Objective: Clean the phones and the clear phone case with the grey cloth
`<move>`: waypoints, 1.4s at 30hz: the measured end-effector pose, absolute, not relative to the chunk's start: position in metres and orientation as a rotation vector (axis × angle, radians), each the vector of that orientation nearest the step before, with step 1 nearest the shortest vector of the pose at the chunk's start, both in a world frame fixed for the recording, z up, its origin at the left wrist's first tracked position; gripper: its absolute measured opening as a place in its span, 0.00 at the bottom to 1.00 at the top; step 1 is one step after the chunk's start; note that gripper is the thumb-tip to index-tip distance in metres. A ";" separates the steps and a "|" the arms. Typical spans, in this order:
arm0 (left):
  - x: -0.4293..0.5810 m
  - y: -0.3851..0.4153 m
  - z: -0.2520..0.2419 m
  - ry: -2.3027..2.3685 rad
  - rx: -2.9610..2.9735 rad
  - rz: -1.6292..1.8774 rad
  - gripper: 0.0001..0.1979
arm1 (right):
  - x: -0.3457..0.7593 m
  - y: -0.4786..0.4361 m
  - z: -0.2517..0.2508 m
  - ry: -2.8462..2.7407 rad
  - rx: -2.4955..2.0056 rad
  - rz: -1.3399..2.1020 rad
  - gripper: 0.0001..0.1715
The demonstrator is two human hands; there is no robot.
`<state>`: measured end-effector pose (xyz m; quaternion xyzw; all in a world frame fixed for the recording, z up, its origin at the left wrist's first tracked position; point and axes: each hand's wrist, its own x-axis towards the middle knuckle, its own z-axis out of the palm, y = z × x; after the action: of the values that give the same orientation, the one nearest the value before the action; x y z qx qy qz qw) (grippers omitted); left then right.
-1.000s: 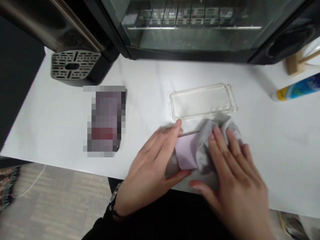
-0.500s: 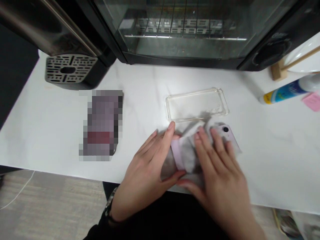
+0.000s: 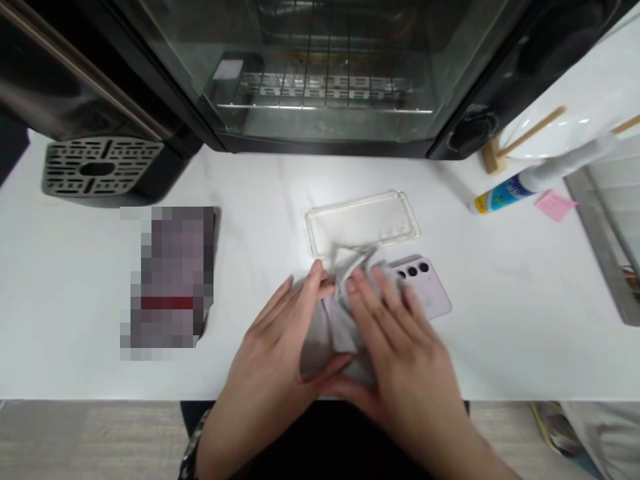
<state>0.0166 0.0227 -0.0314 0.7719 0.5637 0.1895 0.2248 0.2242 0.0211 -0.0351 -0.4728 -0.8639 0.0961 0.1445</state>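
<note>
The pale lilac smartphone [image 3: 425, 293] lies back-up on the white tabletop [image 3: 525, 300], under and just right of both hands, with its camera end and three lenses now uncovered; half a second ago only one lens peeked out, and a second ago the grey cloth hid that end entirely. The soft grey wiping cloth [image 3: 340, 320] has gathered toward the left end of the phone, bunched between the two hands, with a wispy corner sticking up beyond the fingertips. The left hand [image 3: 273, 360] cups the phone's left end, fingers on the far edge and thumb on the near side, steadying it; how firmly it grips cannot be told. The right hand [image 3: 400, 353] lies flat with fingers spread, pressing the cloth onto the phone's back, and has slid leftward along the body, so the wiping stroke has swept from the camera end toward the other end. The hands sit close together, almost touching over the cloth. Just beyond the fingertips lies the clear plastic phone case [image 3: 363, 223], empty and apart from the phone. Well to the left of the left hand is a blurred dark rectangular object [image 3: 170, 280]; far right of the right hand lies a blue-and-white tube [image 3: 505, 195] beside a pink sticky note [image 3: 554, 204].
</note>
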 end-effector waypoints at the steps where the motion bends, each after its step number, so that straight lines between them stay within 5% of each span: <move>1: 0.016 0.023 -0.032 1.571 2.133 0.523 0.55 | 0.220 0.018 -0.035 -2.529 -1.268 0.312 0.47; 4: 0.016 0.025 -0.033 1.574 2.139 0.532 0.55 | 0.233 0.009 -0.033 -2.583 -1.125 0.370 0.44; 10: 0.018 0.027 -0.033 1.532 2.188 0.557 0.54 | 0.255 0.021 -0.035 -2.413 -1.540 0.203 0.52; 17: 0.016 0.027 -0.034 1.545 2.182 0.560 0.53 | 0.227 0.006 -0.039 -2.557 -1.062 0.294 0.43; 23: 0.017 0.027 -0.033 1.536 2.226 0.560 0.54 | 0.257 0.030 -0.034 -2.413 -1.520 0.146 0.52; 30: 0.018 0.027 -0.033 1.609 2.283 0.477 0.54 | 0.228 0.015 -0.036 -2.582 -1.148 0.280 0.49; 37: 0.018 0.029 -0.033 1.578 2.309 0.514 0.49 | 0.257 0.032 -0.037 -2.414 -1.548 0.157 0.54; 42: 0.015 0.030 -0.037 1.567 2.322 0.518 0.49 | 0.228 0.016 -0.041 -2.568 -1.087 0.229 0.33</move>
<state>0.0147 0.0299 -0.0366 0.8063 0.5442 0.1798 0.1462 0.2276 0.0162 -0.0414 -0.3828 -0.9043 0.0807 0.1711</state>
